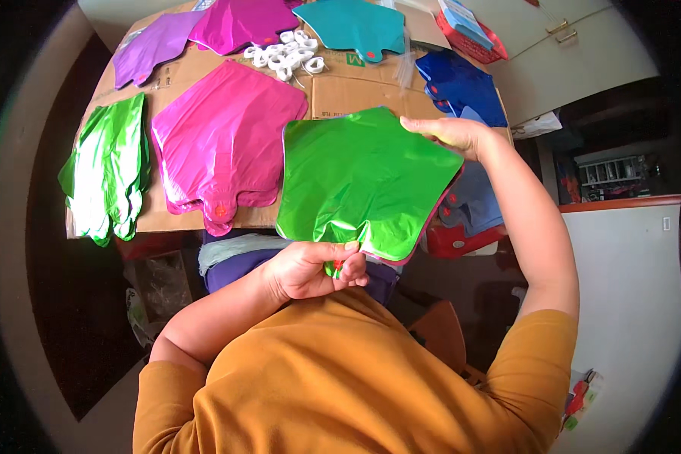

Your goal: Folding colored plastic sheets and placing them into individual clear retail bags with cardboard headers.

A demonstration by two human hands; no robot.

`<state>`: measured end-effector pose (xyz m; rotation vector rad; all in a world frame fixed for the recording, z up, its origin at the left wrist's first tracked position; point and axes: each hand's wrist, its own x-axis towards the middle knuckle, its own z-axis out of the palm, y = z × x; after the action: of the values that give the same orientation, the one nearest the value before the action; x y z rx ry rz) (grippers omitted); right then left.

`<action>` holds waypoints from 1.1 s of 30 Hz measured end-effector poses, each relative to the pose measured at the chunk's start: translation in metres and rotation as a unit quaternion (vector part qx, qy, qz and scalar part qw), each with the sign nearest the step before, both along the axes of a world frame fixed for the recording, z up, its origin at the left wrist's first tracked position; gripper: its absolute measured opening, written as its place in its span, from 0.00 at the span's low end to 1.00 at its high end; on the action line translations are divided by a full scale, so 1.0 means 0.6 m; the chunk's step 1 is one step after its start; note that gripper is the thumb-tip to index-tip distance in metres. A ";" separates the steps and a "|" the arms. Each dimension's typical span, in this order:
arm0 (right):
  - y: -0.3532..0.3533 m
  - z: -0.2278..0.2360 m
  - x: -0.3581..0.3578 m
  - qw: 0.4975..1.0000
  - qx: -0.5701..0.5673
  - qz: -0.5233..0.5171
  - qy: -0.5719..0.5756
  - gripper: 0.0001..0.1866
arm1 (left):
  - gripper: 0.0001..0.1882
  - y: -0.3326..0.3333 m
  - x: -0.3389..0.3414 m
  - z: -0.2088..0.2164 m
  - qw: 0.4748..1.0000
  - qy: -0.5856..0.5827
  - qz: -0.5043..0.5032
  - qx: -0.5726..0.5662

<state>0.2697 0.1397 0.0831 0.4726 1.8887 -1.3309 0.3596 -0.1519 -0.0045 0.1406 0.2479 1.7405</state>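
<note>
A shiny green foil balloon [371,178], flat and uninflated, is stretched between my two hands over the table's near edge. Pinched in my left hand [318,270] is its neck at the bottom, where a small red mark shows. My right hand [450,135] grips the upper right corner, thumb on top and fingers mostly hidden. A pink edge peeks out beneath the green foil at the lower right. Just left of it lies a stack of pink foil balloons [227,140] with the necks toward me.
Around the cardboard-covered table [340,97] lie bright green balloons [110,170], purple [153,47], magenta [244,23], teal [353,29] and dark blue ones [461,85]. White ribbon coils [287,55] are heaped at the back. A red basket [469,41] stands at the far right.
</note>
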 end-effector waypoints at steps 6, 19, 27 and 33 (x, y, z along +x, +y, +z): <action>0.012 -0.026 -0.013 0.991 -0.113 -0.048 0.055 0.13 | 0.11 0.001 0.005 -0.009 0.989 0.095 -0.044 -0.102; -0.056 -0.051 -0.042 0.968 0.128 -0.003 0.216 0.23 | 0.07 0.021 0.016 -0.043 0.972 -0.070 -0.006 -0.225; -0.101 -0.074 -0.136 0.894 0.370 -0.005 0.252 0.29 | 0.07 0.044 0.021 -0.043 0.980 -0.053 0.015 -0.192; -0.104 -0.094 -0.145 0.865 0.407 -0.021 0.291 0.16 | 0.07 0.039 0.013 -0.018 0.974 -0.048 0.025 -0.218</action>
<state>0.1829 0.0772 0.0267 0.5536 2.9628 -0.6533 0.3673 -0.1282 -0.0154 -0.2717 0.5584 1.6962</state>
